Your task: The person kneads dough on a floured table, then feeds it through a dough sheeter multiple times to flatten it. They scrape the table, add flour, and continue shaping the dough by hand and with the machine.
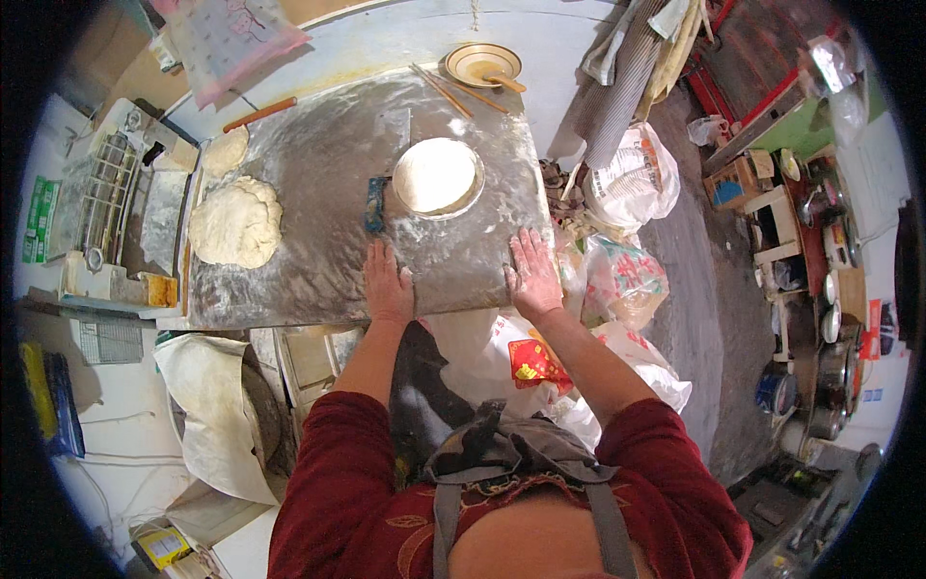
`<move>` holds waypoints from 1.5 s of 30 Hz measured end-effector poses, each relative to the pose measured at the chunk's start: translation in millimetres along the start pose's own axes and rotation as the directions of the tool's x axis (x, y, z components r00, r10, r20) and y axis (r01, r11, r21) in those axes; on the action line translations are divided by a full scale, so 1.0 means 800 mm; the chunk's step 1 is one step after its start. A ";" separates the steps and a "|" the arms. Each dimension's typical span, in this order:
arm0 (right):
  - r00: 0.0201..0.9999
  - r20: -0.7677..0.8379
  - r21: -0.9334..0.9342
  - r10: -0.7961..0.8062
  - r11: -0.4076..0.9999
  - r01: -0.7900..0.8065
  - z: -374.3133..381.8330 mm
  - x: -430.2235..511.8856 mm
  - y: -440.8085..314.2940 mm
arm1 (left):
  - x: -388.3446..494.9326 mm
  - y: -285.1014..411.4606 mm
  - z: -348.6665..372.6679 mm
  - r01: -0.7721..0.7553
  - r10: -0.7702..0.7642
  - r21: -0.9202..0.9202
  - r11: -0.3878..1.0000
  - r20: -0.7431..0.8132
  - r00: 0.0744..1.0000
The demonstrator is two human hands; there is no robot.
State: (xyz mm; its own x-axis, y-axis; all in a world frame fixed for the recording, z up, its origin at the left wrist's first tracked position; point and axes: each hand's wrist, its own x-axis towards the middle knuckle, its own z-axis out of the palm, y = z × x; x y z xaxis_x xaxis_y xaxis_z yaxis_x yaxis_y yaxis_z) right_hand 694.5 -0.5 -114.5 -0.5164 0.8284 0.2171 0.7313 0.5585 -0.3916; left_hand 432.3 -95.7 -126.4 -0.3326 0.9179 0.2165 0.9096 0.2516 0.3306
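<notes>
Both floury palms lie on the near edge of a floured work table (318,195). My left hand (388,282) rests flat below the blue handle of a scraper (375,205), its fingers a little apart and holding nothing. Toward the right corner my right hand (533,271) is spread and empty. Between and beyond them stands a round bowl of white flour (438,177). A large lump of dough (236,222) sits at the table's left, with a smaller dough piece (226,152) behind it. A wooden rolling pin (260,114) lies at the far left edge.
At the back are a bowl with a spoon (482,65) and thin wooden sticks (452,90). A dough-rolling machine (112,195) adjoins the table's left side. Plastic bags (622,279) and a white sack (633,177) crowd the right side. Shelves with pots (832,369) stand farther right.
</notes>
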 end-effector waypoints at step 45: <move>1.000 -0.022 -0.023 -0.019 1.000 0.018 0.007 -0.002 0.004 | 0.001 0.000 0.003 0.020 -0.019 0.042 0.999 -0.016 1.000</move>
State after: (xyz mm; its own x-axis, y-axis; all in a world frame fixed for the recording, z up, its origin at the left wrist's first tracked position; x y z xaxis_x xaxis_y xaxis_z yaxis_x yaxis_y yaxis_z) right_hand 695.0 -0.1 -121.3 -0.5200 0.8185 0.2440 0.7317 0.5743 -0.3672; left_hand 432.6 -94.4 -128.2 -0.3538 0.9078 0.2253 0.9125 0.2821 0.2963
